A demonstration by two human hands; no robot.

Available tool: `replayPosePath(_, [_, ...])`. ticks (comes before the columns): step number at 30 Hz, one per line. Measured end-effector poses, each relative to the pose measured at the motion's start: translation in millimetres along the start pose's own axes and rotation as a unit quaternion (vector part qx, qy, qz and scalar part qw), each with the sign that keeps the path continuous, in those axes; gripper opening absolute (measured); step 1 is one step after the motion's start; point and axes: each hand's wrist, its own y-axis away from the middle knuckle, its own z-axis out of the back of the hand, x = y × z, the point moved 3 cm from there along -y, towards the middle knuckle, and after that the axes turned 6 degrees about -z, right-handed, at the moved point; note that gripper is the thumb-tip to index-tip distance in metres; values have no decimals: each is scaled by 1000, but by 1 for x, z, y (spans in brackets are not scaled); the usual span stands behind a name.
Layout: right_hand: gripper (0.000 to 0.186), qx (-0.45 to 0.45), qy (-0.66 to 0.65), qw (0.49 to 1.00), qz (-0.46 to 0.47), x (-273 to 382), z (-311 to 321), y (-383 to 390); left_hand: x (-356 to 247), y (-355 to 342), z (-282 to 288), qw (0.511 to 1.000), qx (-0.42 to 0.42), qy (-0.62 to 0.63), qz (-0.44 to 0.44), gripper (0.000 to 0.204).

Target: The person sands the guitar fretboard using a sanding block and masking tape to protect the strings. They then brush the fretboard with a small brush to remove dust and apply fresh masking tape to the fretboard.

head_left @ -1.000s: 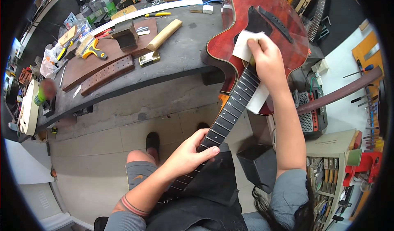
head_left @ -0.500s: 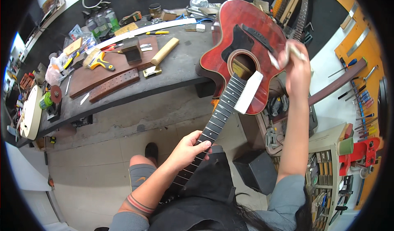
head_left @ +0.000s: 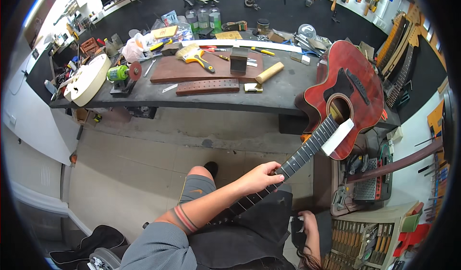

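Red guitar (head_left: 361, 110) lies body over the table (head_left: 288, 85) at half past two, long axis slanting, neck (head_left: 300, 158) toward half past seven, its end lost against black clothing (head_left: 240, 243). My left grip (head_left: 264, 178) pinches that neck. Near five, my right grip (head_left: 310, 222): spread or closed, I can't tell remotely. I count three bottles (head_left: 214, 21) before twelve.

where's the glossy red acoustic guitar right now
In the head view, the glossy red acoustic guitar has its body at right by the dark grey workbench, neck in the left hand.
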Motion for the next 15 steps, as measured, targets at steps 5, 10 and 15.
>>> replayPosePath(5, [29, -114, -90, 985, 89, -8, 19, -30, -12, 9, -9, 999, 4, -33, 14, 39])
replayPosePath(10, [25, -180, -173, 940, 231, 80, 19, -69, -14, 22, -4, 999, -5, -51, 8, 40])
replayPosePath(15, [26, -217, -43, 935, 276, 112, 22, -109, -24, 28, -11, 998, -6, -59, 23, 41])
